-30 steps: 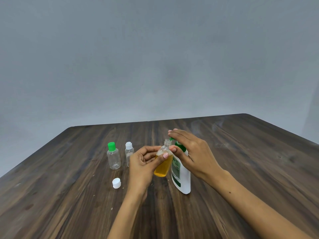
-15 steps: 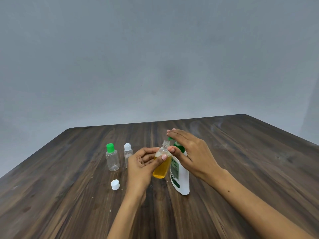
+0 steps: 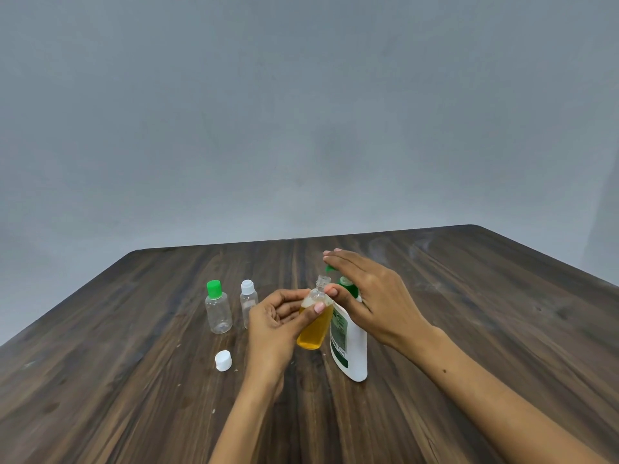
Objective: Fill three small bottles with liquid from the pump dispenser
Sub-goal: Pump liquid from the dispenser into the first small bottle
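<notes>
Centre frame: left hand (image 3: 274,316), grip curled round an open small bottle (image 3: 316,321) of amber liquid, lifted off the surface (image 3: 469,313). Right hand (image 3: 371,296), fingers straight, flat on pump dispenser (image 3: 350,349). Left of them: two capped bottles (image 3: 218,308), loose white cap (image 3: 223,360).

Matt wood-grain table (image 3: 469,313); clear plastic bottles (image 3: 218,313); glossy white dispenser (image 3: 355,356).

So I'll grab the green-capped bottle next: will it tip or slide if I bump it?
Probably tips easily: the green-capped bottle looks clear and empty, so light, and it stands tall on a narrow base. Likely slides too, since the table looks smooth.
</notes>
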